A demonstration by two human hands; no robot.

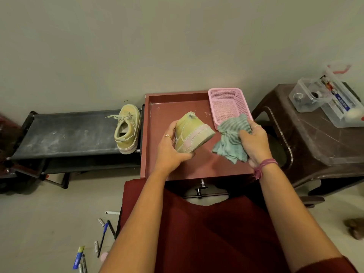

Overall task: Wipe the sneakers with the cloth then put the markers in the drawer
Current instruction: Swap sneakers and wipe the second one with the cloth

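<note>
My left hand (171, 147) grips a yellow-green sneaker (190, 133) with a pale pink sole, tilted on its side above the red cabinet top (197, 166). A crumpled teal striped cloth (230, 138) is bunched in my right hand (256, 143), just right of the sneaker's sole and apart from it. The second sneaker (127, 129) stands on the black shoe rack (65, 134) to the left. Several markers and pens (102, 233) lie scattered on the floor at lower left. Two drawer knobs (201, 186) show on the cabinet front below the top.
A pink mesh basket (228, 105) sits at the cabinet top's back right corner. A brown plastic stool (315, 138) on the right carries clear plastic boxes (331, 99) with small items. A wall runs close behind. Red clothing covers my lap.
</note>
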